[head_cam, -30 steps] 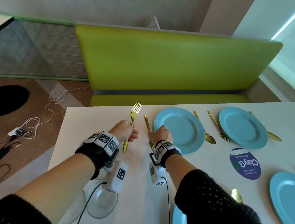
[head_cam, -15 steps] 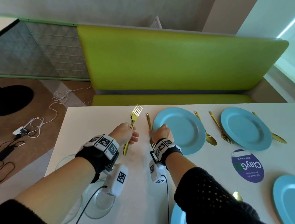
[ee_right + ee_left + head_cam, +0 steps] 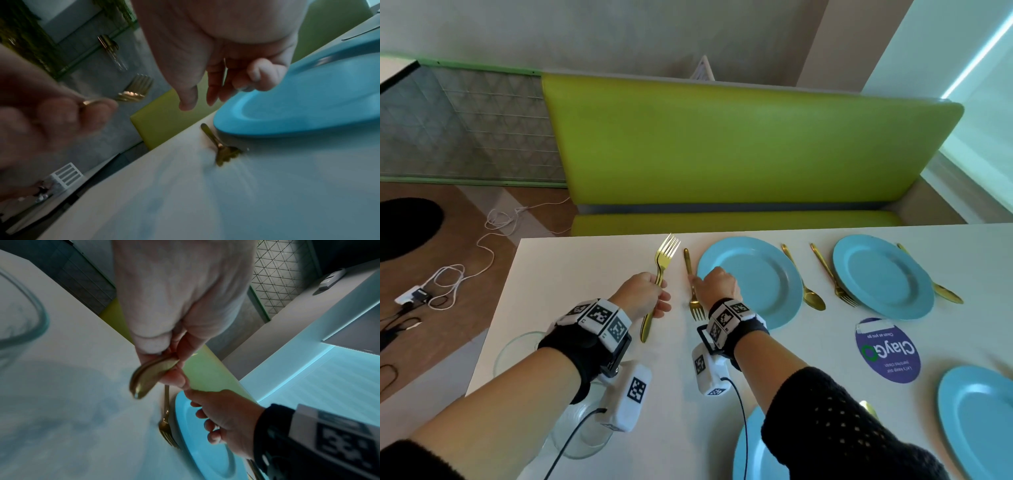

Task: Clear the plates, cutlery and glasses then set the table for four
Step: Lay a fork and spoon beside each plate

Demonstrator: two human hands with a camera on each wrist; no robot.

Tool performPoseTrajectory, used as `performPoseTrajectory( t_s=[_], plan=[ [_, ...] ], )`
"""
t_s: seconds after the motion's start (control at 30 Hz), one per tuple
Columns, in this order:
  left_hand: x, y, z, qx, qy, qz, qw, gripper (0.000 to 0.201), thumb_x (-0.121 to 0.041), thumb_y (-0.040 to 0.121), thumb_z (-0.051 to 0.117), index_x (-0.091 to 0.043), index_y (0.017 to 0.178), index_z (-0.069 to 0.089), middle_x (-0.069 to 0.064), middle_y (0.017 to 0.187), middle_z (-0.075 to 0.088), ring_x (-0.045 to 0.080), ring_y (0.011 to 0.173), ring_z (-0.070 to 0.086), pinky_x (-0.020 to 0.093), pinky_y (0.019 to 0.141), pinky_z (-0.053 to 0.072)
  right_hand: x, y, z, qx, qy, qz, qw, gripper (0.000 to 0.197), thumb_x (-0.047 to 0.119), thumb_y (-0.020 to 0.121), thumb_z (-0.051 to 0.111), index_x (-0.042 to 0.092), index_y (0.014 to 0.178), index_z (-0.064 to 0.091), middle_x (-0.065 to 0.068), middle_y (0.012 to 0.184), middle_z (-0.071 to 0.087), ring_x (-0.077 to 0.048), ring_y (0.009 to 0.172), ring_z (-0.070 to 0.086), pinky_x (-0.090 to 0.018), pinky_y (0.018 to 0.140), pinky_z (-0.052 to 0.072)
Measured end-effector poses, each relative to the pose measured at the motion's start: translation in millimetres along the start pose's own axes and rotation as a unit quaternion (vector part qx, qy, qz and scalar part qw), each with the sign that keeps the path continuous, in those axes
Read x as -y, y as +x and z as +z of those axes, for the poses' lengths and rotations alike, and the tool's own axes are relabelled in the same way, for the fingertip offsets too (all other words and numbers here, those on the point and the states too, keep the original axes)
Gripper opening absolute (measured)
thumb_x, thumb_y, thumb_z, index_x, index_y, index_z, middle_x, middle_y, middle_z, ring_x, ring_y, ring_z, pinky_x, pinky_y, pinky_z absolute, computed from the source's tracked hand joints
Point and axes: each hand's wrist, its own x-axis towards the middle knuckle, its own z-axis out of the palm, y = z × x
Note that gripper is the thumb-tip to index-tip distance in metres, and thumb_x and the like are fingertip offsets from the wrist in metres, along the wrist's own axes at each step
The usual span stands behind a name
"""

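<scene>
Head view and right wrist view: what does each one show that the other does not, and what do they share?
Only the head view shows the second light blue round plate, the gold spoons beside the plates and the purple round sticker. Only the right wrist view shows the right hand's fingers from below, loosely curled and apart from the table. Both show the gold fork lying on the white table beside the nearest light blue plate.
</scene>
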Motion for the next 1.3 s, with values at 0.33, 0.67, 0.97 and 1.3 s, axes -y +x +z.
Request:
performPoseTrajectory(
  t_s=[0.33, 0.67, 0.97, 1.3],
  plan=[
    [2.4, -56.9, 7.4, 0.054, 0.001, 0.054, 0.997, 0.017, -0.001, 0.097, 0.034, -0.003, 0.101, 0.050, 0.008, 0.080, 0.054, 0.018, 0.063, 0.058, 0.025, 0.060, 0.051, -2.3, -89.0, -37.8, 0.019, 0.068, -0.053, 0.996, 0.035, 0.034, 0.099, 0.035, 0.012, 0.112, 0.059, -0.007, 0.086, 0.058, -0.030, 0.095, 0.056, -0.031, 0.069, 0.038],
    [33.0, -129.9, 8.3, 0.154, 0.002, 0.103, 0.983, 0.011, 0.004, 0.090, 0.052, -0.003, 0.083, 0.059, 0.014, 0.076, 0.064, 0.023, 0.060, 0.061, 0.029, 0.061, 0.055, -28.4, -197.3, -30.1, 0.011, 0.163, -0.029, 0.986, 0.029, 0.033, 0.091, 0.053, 0.018, 0.068, 0.060, -0.009, 0.083, 0.066, -0.017, 0.055, 0.053, -0.023, 0.046, 0.041],
    [50.9, -173.2, 51.8, 0.231, 0.055, 0.132, 0.962, 0.016, 0.002, 0.087, 0.058, 0.004, 0.103, 0.060, 0.019, 0.086, 0.068, 0.021, 0.061, 0.064, 0.031, 0.063, 0.057, -87.4, -245.2, -46.8, -0.033, 0.254, 0.072, 0.964, 0.024, 0.026, 0.087, 0.062, 0.021, 0.063, 0.060, 0.001, 0.065, 0.059, -0.011, 0.055, 0.053, -0.020, 0.047, 0.041],
    [41.5, -178.0, 111.9, 0.185, 0.049, 0.118, 0.974, 0.016, 0.000, 0.086, 0.059, -0.013, 0.076, 0.054, 0.009, 0.076, 0.064, 0.023, 0.068, 0.064, 0.034, 0.072, 0.057, -148.7, -235.1, -86.1, -0.082, 0.335, 0.101, 0.933, 0.023, 0.019, 0.091, 0.057, 0.017, 0.068, 0.058, 0.004, 0.068, 0.061, -0.011, 0.053, 0.050, -0.021, 0.048, 0.040]
  ],
)
